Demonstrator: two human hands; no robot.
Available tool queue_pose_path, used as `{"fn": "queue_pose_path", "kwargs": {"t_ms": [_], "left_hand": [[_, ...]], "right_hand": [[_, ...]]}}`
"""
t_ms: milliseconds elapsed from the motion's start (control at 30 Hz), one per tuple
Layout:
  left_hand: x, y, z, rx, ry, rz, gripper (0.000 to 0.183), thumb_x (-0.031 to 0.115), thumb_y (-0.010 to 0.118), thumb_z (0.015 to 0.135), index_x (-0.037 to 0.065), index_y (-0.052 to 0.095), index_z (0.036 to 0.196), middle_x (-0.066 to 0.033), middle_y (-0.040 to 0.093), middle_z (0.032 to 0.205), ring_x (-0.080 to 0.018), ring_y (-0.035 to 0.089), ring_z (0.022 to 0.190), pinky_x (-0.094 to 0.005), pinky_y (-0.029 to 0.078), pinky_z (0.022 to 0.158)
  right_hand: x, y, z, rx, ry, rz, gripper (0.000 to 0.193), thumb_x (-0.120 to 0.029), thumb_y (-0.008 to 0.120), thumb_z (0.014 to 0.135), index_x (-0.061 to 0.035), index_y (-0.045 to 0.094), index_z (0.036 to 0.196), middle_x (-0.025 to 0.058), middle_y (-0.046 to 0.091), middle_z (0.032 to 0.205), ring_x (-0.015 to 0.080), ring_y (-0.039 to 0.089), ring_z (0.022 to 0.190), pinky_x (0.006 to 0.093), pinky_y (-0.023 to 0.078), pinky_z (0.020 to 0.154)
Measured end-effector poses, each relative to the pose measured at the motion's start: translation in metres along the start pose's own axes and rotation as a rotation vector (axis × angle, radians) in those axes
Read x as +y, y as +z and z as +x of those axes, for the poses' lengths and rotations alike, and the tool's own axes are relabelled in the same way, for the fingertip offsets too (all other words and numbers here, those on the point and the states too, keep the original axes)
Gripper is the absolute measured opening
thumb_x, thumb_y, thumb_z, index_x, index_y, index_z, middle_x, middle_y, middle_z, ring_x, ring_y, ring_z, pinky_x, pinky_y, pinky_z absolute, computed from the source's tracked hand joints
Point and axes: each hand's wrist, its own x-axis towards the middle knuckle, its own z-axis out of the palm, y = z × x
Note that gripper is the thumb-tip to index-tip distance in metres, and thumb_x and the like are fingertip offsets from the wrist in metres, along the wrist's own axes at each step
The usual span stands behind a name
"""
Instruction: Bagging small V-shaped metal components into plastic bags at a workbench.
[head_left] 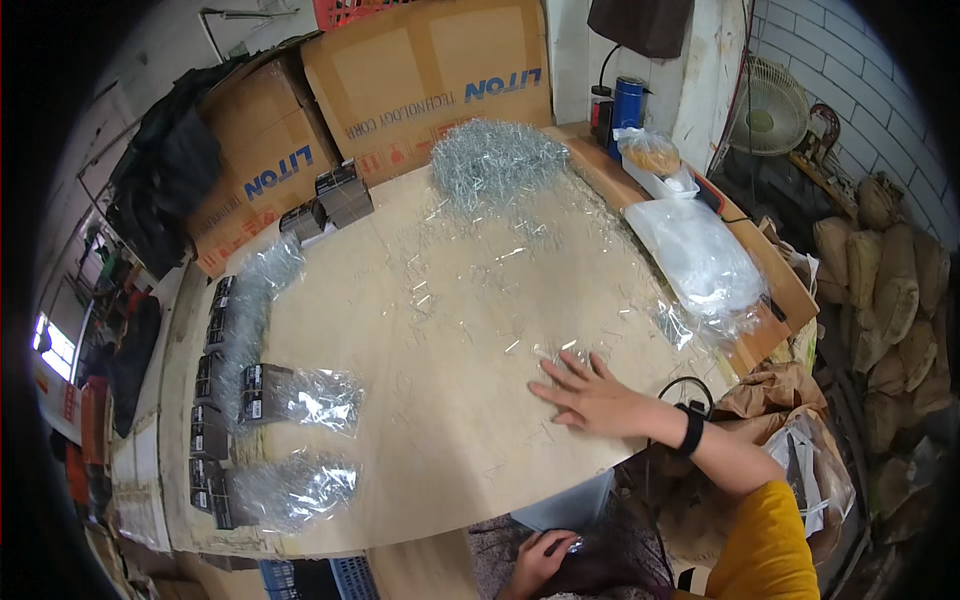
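My right hand [590, 398] lies on the light wooden tabletop [420, 400], its fingers spread and nothing gripped. Several thin, shiny wire pieces [568, 350] lie by its fingertips. Below the table's near edge, my left hand [537, 562] is closed over my lap. Something small and shiny [574, 544] shows at its fingertips, perhaps wire pieces. Behind it is a grey-blue bin [568, 505], partly under the table edge. A big tangled heap of wire pieces [497, 165] rises at the back, with loose ones scattered in front.
Along the left edge stand dark banded stacks of cards [209, 433], beside heaps of shiny pieces [305, 490]. Cardboard boxes [430, 90] wall the back. At right, a wooden ledge [775, 335] carries clear plastic bags [695, 255]. Sacks [880, 280] and a fan [768, 105] stand beyond.
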Motion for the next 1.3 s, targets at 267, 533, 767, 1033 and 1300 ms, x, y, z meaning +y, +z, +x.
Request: {"fn": "queue_pose_path", "kwargs": {"t_ms": [267,533,767,1033,1300], "left_hand": [[-0.014,0.002,-0.004,0.030,0.121,0.069,0.011,0.008,0.073,0.083,0.005,0.071,0.094,-0.0091,0.070,0.086,-0.0228,0.067,0.074,-0.0317,0.053,0.070],[-0.011,-0.001,-0.005,-0.002,0.004,0.034,0.013,0.010,0.072,0.084,0.009,0.070,0.096,-0.0087,0.070,0.091,-0.0277,0.067,0.081,-0.0351,0.055,0.073],[-0.025,0.002,-0.010,0.035,0.021,0.019,0.012,0.010,0.073,0.084,0.010,0.071,0.096,-0.0104,0.070,0.089,-0.0277,0.067,0.080,-0.0349,0.054,0.071],[-0.011,0.005,-0.006,0.031,0.019,-0.039,0.011,0.009,0.073,0.083,0.006,0.070,0.094,-0.0102,0.071,0.090,-0.0269,0.067,0.083,-0.0346,0.054,0.074],[0.000,0.006,-0.010,0.012,-0.066,-0.071,0.012,0.007,0.073,0.082,0.006,0.071,0.094,-0.0092,0.071,0.091,-0.0245,0.067,0.083,-0.0327,0.053,0.076]], "right_hand": [[-0.010,0.027,-0.027,0.338,0.069,0.304,0.060,0.001,0.050,0.091,-0.0090,0.036,0.148,0.0163,0.032,0.154,0.0368,0.023,0.145,0.0485,0.018,0.118],[-0.012,-0.021,0.026,0.194,-0.055,0.407,0.054,-0.011,0.049,0.096,-0.0018,0.033,0.147,0.0190,0.027,0.155,0.0332,0.021,0.146,0.0483,0.017,0.119],[-0.030,-0.025,0.085,-0.170,-0.045,0.008,0.067,-0.051,0.040,0.100,-0.0128,0.024,0.153,0.0119,0.012,0.162,0.0313,0.006,0.150,0.0557,0.005,0.118],[-0.028,0.016,-0.035,0.044,-0.246,0.215,0.060,-0.046,0.043,0.099,-0.0183,0.031,0.151,0.0093,0.020,0.160,0.0317,0.013,0.149,0.0551,0.010,0.118],[-0.102,0.052,-0.045,0.547,0.082,-0.011,0.058,-0.042,0.061,0.089,-0.0213,0.047,0.142,0.0123,0.039,0.150,0.0376,0.032,0.140,0.0605,0.022,0.112]]}}
